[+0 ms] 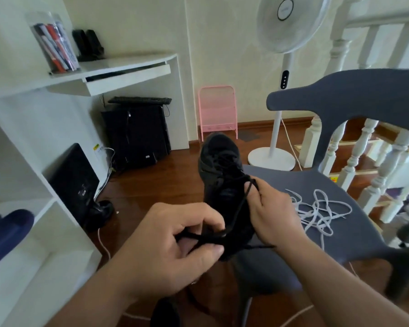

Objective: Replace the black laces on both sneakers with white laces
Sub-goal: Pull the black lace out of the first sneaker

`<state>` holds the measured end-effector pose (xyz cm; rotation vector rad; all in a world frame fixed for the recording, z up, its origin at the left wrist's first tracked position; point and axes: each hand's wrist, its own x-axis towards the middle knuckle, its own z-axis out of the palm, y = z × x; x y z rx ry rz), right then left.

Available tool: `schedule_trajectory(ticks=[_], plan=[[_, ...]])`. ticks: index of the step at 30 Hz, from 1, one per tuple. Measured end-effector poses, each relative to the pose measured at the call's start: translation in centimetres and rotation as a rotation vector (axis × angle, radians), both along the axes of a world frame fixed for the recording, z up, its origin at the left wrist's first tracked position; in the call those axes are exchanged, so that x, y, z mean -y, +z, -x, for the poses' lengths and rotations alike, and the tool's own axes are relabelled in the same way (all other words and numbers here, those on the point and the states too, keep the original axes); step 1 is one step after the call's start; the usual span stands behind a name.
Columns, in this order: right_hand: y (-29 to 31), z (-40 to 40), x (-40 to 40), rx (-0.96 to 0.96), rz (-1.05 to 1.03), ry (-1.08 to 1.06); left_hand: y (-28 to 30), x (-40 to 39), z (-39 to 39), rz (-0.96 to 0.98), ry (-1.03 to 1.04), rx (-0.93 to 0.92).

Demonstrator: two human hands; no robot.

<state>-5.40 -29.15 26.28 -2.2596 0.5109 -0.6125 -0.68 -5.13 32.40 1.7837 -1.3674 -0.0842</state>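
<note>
The black sneaker [222, 175] is standing toe-away on the front edge of the grey chair [335, 185], partly overhanging the seat, with the black lace [247, 197] still threaded through its upper eyelets. The left hand [175, 246] is curling its fingers and thumb around the loose black lace ends near the heel, pinching them. The right hand [272, 215] is gripping the tongue side of the sneaker, with a strand of the black lace running up between its fingers. The white laces [321, 213] are lying in a loose tangle on the chair seat just beside the right hand, untouched. A second dark shoe [165, 312] appears to be lying on the floor below, blurred. Judged risks: pulling both ends at once is likely tightening the crossings rather than freeing them, so the lace is probably jamming in the eyelets; releasing one end first is advisable. Because the sneaker is resting on the seat edge and only the right hand is steadying it, a hard tug toward the body is liable to drag it off the chair onto the floor. The right forearm is passing close to the white laces, so a sweeping withdrawal is apt to knock them off the seat or tighten their tangle, delaying rethreading
</note>
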Motion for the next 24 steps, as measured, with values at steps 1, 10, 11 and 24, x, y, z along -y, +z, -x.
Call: schedule_trajectory(ticks=[1, 10, 11, 24], plan=[[-0.2, -0.1, 0.3, 0.01, -0.004, -0.012, -0.3, 0.0, -0.7, -0.054, -0.025, -0.052], [-0.1, 0.3, -1.0, 0.074, 0.055, 0.015, -4.4, -2.7, -5.8, -0.218, 0.487, -0.146], [-0.1, 0.3, -1.6, 0.078, 0.066, 0.035, -4.2, -2.1, -5.9, -0.16, 0.507, -0.108], [1.8, 1.3, -7.4, 0.095, 0.165, 0.234, -1.6, -0.6, -3.0, -0.05, 0.603, 0.342]])
